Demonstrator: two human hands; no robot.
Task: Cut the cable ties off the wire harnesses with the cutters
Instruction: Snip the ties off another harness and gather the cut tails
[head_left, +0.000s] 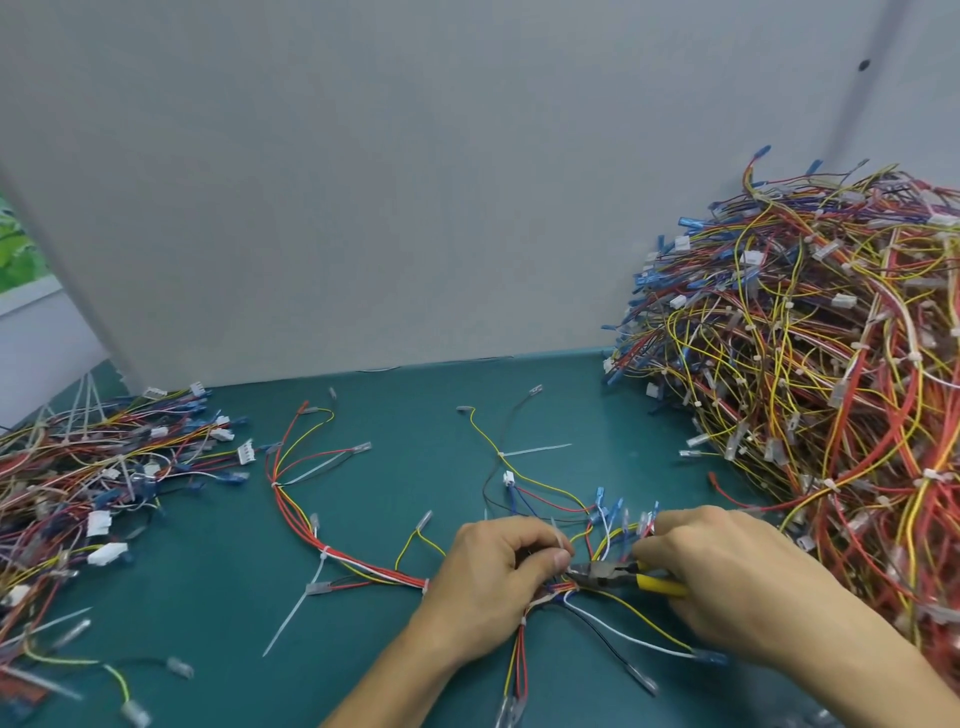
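In two hands (493, 577) (727, 566), one cutters (609, 574), perhaps one tie (558, 540)

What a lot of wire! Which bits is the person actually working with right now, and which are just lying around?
In use:
left hand, pinching a cable tie
right hand, gripping the yellow-handled cutters
wire harness running under both hands

Lying about:
big heap of harnesses at right
smaller heap at left

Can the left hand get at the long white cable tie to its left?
Probably yes: only mat and flat wires lie between the left hand and that cable tie, but it now pinches a harness.
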